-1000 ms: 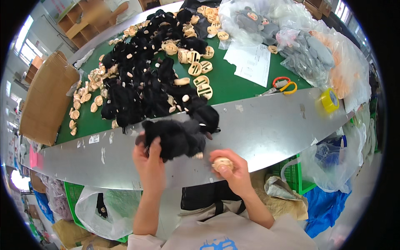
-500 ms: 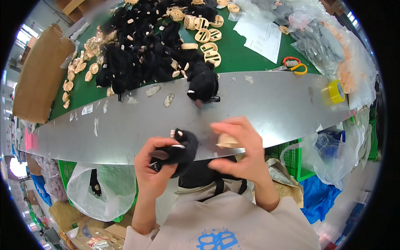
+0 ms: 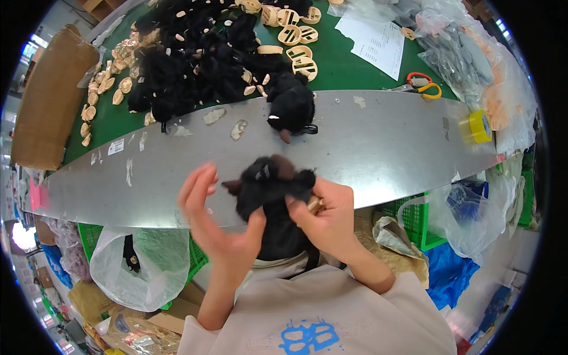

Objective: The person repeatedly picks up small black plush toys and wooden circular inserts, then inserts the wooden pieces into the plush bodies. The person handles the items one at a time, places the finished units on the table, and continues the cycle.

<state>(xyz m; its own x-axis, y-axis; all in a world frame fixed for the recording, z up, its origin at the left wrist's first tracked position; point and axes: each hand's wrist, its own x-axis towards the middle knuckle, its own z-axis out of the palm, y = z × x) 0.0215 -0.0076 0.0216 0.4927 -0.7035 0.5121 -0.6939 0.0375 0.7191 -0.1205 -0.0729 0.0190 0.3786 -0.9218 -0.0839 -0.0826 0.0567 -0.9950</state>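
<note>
A small black plush toy (image 3: 260,189) with dark brownish ears is held above the near edge of the metal work surface. My right hand (image 3: 324,213) grips its right side between thumb and fingers. A beige plastic piece (image 3: 316,205) is also in that hand, partly covered by the fingers. My left hand (image 3: 222,222) is open at the toy's left, fingers spread, the thumb tip against the fur. Farther off, another black plush toy (image 3: 291,106) lies on the metal surface where it meets the green table.
A heap of black plush toys (image 3: 204,65) covers the green table (image 3: 361,65), with round beige plastic parts (image 3: 305,68) beside it. Scissors (image 3: 421,86), a paper sheet (image 3: 376,44) and yellow tape (image 3: 478,126) are at the right. A bag-lined green basket (image 3: 142,266) stands lower left.
The toy has turned and passed from my left hand's grip into my right hand, which brought the beige piece to it. My left fingers have spread away from the toy.
</note>
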